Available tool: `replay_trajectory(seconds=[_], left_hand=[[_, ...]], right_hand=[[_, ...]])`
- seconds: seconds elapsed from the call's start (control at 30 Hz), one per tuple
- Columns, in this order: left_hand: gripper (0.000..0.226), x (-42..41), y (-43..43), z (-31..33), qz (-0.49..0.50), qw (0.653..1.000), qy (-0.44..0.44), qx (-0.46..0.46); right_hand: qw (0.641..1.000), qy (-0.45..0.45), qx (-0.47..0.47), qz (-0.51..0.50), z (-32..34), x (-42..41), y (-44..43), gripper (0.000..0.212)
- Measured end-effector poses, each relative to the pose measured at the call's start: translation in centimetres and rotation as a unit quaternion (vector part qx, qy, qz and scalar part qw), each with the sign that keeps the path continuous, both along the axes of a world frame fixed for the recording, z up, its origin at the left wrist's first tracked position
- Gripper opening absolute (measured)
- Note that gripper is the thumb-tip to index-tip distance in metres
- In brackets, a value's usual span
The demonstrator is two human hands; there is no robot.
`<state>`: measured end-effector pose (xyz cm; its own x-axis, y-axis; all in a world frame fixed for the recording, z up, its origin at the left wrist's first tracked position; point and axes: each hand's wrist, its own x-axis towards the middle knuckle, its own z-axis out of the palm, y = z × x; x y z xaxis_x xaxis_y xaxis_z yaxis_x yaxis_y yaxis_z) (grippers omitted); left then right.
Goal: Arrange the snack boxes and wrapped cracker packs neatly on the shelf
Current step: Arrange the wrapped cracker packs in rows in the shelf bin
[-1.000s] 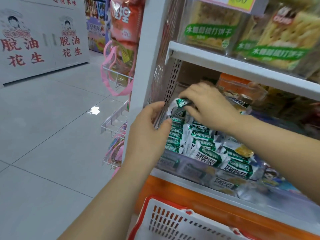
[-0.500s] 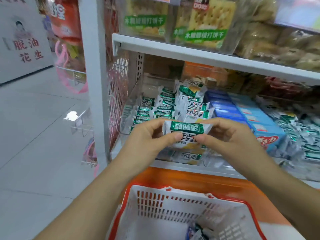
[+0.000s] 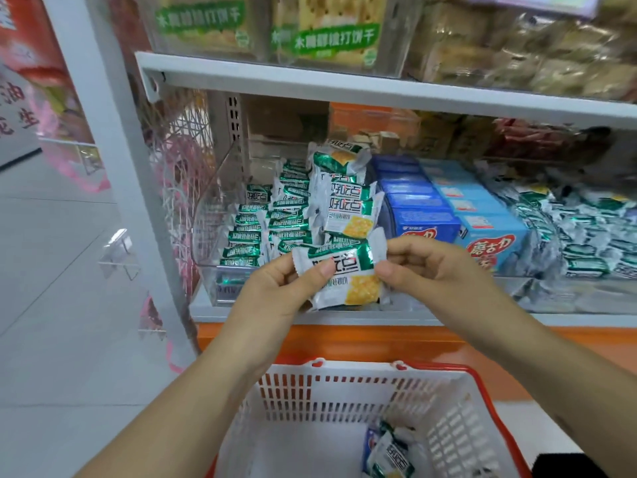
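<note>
At the far left stands the white metal upright [image 3: 100,160] of the shelf unit. Just right of it, inside a clear plastic bin [image 3: 220,201] on the lower white shelf [image 3: 448,319], lie rows of small green and silver cracker packs [image 3: 262,236], stacked flat, with a few taller packs [image 3: 348,205] of the same kind standing on end beside them.

My left hand [image 3: 279,291] pinches the left end of one silver and green wrapped cracker pack [image 3: 344,274] between thumb and fingers. My right hand [image 3: 431,270] pinches its right end the same way, so the two hands are close together with the pack stretched between them. The pack hangs in the air in front of the bin's front edge, printed face toward me and tilted slightly.

Further right on the shelf sit dark blue cardboard snack boxes [image 3: 420,208] in a row running back, then light blue snack boxes [image 3: 489,232] touching them, then a loose heap of silver and green packs [image 3: 586,232].

Below my hands is a white plastic shopping basket with a red rim [image 3: 303,405], with a few wrapped packs [image 3: 389,453] lying at its bottom.
</note>
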<state>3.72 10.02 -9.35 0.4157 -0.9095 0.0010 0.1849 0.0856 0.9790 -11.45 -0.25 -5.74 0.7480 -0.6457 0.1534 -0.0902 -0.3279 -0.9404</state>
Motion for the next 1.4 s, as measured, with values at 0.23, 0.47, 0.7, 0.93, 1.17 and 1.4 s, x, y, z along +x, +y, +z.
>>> replay_trajectory(seconds=[0.23,0.47,0.7,0.93,1.17,1.4], left_hand=[[0.037,0.4,0.5,0.3,-0.062,0.984,0.140,0.089],[0.023,1.4,1.2,1.0,-0.132,0.959,0.214,0.135],[0.009,1.2,1.2,1.2,-0.132,0.953,0.237,0.135],[0.022,1.8,1.2,1.2,-0.124,0.947,0.270,0.118],[0.020,2.0,0.9,0.6,0.000,0.988,-0.138,0.064],[0.030,1.3,0.4,0.9,0.053,0.998,-0.019,0.004]], right_hand=[[0.988,0.018,0.153,0.002,-0.4,0.5,0.0,0.008],[0.918,-0.057,0.390,-0.034,-0.2,0.7,0.2,0.030],[0.863,-0.055,0.494,-0.095,0.1,0.5,0.3,0.024],[0.854,-0.074,0.504,-0.101,0.5,0.5,0.7,0.012],[0.993,0.062,-0.004,-0.098,1.2,-0.3,-0.4,0.009],[0.999,0.008,0.011,-0.045,0.5,0.0,-0.6,0.024]])
